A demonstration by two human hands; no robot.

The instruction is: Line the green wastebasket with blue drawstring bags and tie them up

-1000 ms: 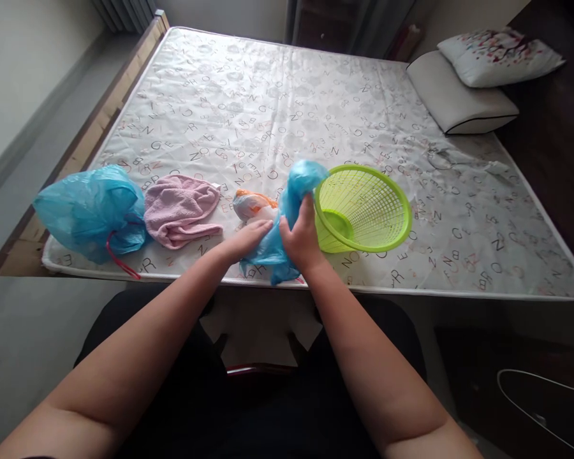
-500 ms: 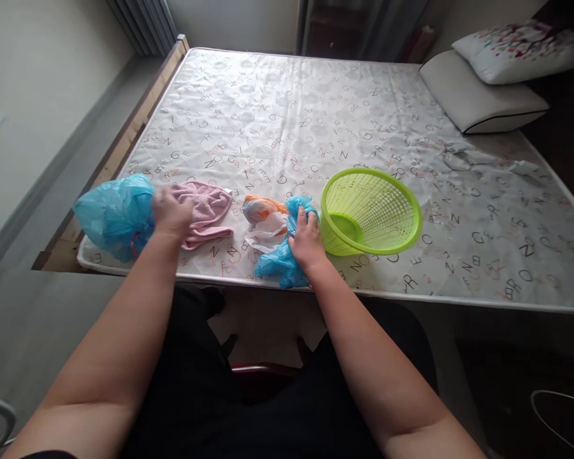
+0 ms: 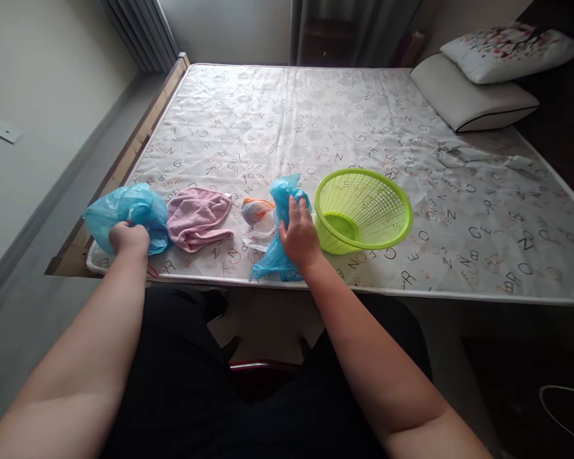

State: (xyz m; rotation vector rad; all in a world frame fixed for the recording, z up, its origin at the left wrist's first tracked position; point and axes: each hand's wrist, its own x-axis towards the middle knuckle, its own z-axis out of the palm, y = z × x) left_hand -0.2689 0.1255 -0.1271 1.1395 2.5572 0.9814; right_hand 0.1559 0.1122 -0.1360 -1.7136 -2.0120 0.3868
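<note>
At the left of the mattress, my left hand (image 3: 130,238) pinches the near side of a puffed-out blue plastic bag (image 3: 146,192); its fingertips are partly hidden. My right hand (image 3: 301,237) is curled over a second, crumpled blue plastic bag (image 3: 280,258), its fingers bent onto the film. A folded pink cloth (image 3: 198,213) lies between the two bags. Just left of the right hand are a bunched orange-and-white plastic bag (image 3: 257,210) and a white plastic bag (image 3: 261,234). The green mesh basket (image 3: 363,242) stands close to my right hand, tilted toward me.
All of this lies along the near edge of a letter-print mattress (image 3: 249,127). A wooden bed frame (image 3: 141,131) runs down the left side. At the far right, a flowered pillow (image 3: 511,54) rests on a white pillow (image 3: 473,95).
My left hand has moved left and down from beside the pink cloth onto the left blue bag. The right blue bag now spreads farther up and left under my right hand.
</note>
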